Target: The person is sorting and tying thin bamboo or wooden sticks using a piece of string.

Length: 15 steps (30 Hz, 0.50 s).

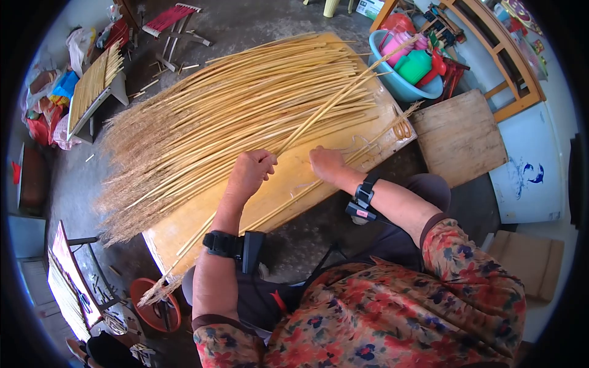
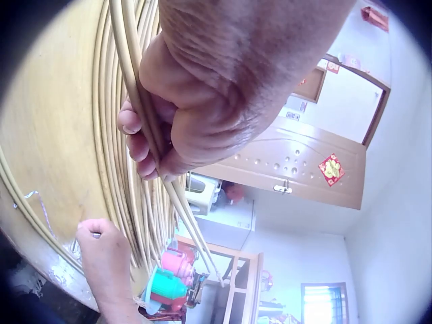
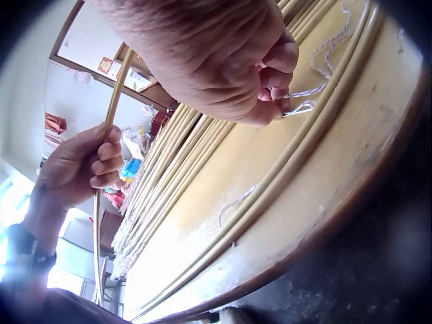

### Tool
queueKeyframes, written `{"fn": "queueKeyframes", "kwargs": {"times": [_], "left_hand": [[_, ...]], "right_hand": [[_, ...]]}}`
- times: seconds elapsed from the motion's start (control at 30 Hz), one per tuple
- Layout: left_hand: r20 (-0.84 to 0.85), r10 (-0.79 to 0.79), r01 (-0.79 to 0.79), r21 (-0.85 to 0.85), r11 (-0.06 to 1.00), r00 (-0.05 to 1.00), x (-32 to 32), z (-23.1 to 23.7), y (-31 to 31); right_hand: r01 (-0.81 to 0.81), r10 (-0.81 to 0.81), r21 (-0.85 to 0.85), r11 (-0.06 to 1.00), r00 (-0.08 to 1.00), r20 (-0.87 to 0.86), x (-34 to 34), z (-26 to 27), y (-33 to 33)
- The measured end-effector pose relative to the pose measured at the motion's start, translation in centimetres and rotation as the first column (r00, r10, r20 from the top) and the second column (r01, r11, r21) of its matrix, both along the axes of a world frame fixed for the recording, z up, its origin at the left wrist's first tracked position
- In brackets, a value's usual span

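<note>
Floral shirt (image 1: 368,313); stalks (image 1: 270,92) across yellow table (image 1: 276,191); grey floor (image 1: 251,24) around.

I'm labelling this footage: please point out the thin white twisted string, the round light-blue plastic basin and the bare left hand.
String (image 3: 310,91): right wrist view, on a strand.
Basin (image 1: 393,81): head view, outer wall.
Left hand (image 1: 249,171): head view, middle of the hand.

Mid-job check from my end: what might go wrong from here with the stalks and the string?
1. The thin white-and-purple twisted string pinched in the right hand lies in loose curves, so it may tangle or snag when pulled.
2. The left hand holds long, slender pale-yellow stalks with their long ends free; they could slip or splay.
3. In the head view, those stalks cross the round light-blue plastic basin; a wide swing might bump it.
</note>
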<state>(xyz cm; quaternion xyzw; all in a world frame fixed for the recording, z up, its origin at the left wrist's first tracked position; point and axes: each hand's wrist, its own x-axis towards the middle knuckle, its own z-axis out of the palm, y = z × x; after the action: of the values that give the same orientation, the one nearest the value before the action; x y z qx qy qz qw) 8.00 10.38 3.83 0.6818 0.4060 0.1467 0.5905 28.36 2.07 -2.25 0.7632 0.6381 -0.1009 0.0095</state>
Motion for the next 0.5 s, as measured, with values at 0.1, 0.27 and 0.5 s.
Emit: {"fn": "queueKeyframes", "kwargs": {"times": [0.1,0.27,0.5], "left_hand": [[0.007,0.001,-0.001,-0.017,1.0,1.0,0.3,-0.1,-0.1],[0.034,-0.009,0.012,-0.083,0.996,0.999,0.2,0.3,0.0],[0.151,0.021,0.03,-0.326,0.945,0.988,0.2,1.0,0.5]], "right_hand": [[-0.047,0.047,-0.027,0.998,0.999,-0.022,-1.4,0.2,-0.2],[-0.102,0.121,0.132,0.986,0.982,-0.145,-0.7,-0.5,0.0],[0.17,-0.15,-0.082,0.982,0.438,-0.886,-1.3,6.3,-1.6]]}}
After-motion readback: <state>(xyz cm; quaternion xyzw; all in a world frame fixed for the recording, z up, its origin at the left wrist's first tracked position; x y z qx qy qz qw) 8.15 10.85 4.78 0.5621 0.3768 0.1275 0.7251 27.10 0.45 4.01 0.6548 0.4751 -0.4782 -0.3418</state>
